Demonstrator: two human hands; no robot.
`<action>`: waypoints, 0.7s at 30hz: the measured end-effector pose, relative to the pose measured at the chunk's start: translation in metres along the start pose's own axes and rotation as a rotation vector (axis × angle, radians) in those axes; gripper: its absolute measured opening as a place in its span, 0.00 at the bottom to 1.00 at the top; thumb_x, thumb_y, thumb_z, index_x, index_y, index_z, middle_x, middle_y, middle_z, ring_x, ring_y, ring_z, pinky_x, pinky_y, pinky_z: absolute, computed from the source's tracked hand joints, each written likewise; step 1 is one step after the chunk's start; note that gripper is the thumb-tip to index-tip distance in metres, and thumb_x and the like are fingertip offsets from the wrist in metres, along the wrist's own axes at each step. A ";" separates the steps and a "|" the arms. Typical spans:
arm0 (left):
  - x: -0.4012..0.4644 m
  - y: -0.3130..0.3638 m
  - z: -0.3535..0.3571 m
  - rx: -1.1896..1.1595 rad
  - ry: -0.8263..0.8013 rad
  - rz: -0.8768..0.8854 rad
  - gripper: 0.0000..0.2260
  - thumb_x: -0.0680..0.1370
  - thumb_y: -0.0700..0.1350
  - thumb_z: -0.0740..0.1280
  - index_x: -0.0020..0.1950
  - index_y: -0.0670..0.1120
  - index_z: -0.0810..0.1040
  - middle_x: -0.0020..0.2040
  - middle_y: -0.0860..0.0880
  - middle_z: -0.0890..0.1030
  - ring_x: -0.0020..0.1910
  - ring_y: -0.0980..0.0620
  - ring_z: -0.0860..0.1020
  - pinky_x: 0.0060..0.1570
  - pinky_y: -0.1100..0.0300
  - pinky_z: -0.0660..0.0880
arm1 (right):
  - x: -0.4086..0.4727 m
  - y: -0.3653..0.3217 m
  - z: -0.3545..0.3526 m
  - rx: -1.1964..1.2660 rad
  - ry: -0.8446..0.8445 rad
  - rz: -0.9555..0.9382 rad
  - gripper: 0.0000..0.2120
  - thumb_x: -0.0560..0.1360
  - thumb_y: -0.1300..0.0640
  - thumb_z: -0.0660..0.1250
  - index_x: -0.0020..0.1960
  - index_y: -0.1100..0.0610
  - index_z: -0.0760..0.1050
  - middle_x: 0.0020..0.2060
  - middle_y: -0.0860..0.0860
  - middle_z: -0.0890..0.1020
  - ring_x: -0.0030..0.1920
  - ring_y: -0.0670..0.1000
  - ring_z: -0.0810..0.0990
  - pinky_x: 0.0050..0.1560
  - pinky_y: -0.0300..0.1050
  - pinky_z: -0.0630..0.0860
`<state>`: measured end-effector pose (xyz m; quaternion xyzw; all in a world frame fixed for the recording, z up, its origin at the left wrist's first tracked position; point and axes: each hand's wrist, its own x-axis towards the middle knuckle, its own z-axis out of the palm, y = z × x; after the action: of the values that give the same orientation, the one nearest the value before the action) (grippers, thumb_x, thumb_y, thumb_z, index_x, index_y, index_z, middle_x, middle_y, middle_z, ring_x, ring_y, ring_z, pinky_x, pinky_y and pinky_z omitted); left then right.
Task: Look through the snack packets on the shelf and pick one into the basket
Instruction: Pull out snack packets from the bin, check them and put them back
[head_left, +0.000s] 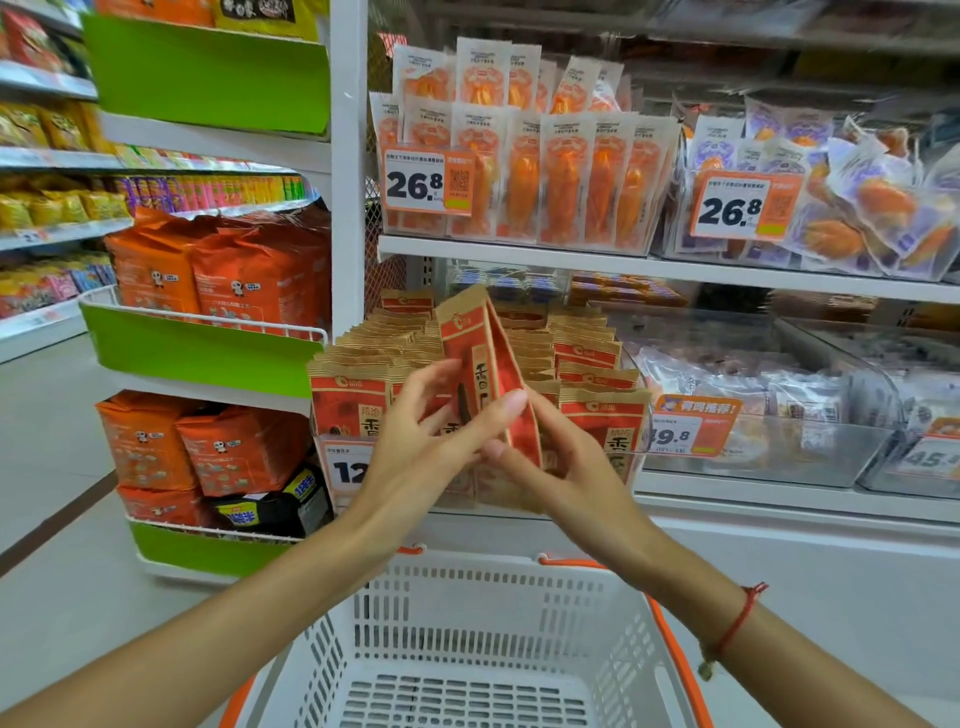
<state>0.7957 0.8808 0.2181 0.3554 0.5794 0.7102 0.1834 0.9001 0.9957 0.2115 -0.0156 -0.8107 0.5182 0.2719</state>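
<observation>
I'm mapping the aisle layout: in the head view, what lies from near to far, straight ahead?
White basket → the two hands, left hand and right hand, on a red-brown packet → bin of matching packets.

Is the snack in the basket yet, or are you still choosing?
Still choosing. Done: both hands have reached the brown-and-red packets on the shelf. In hand: the left hand and right hand hold one red packet lifted above the rest. Left: dropping one into the white basket, whose visible floor holds nothing.
</observation>
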 end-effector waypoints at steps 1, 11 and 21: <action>0.001 0.001 0.001 0.002 -0.018 -0.008 0.37 0.61 0.61 0.78 0.67 0.56 0.72 0.59 0.59 0.80 0.59 0.60 0.79 0.57 0.54 0.78 | -0.001 0.002 0.001 -0.058 -0.004 -0.029 0.28 0.77 0.54 0.68 0.74 0.46 0.64 0.66 0.43 0.74 0.60 0.41 0.76 0.60 0.39 0.76; 0.008 -0.004 -0.006 -0.170 -0.202 -0.183 0.14 0.75 0.50 0.64 0.61 0.57 0.77 0.54 0.51 0.85 0.54 0.50 0.83 0.50 0.53 0.80 | 0.005 0.000 -0.006 -0.340 0.325 -0.130 0.18 0.73 0.50 0.71 0.62 0.44 0.73 0.60 0.43 0.73 0.60 0.42 0.73 0.59 0.36 0.71; 0.008 -0.017 -0.010 0.082 -0.254 -0.220 0.17 0.77 0.51 0.67 0.66 0.56 0.74 0.56 0.54 0.84 0.57 0.55 0.81 0.64 0.49 0.74 | 0.009 -0.002 -0.033 0.057 0.486 0.207 0.08 0.72 0.57 0.73 0.51 0.55 0.82 0.35 0.48 0.86 0.35 0.45 0.84 0.33 0.32 0.77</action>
<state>0.7809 0.8835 0.2029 0.3836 0.6157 0.6109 0.3170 0.9086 1.0252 0.2276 -0.2147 -0.7009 0.5468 0.4046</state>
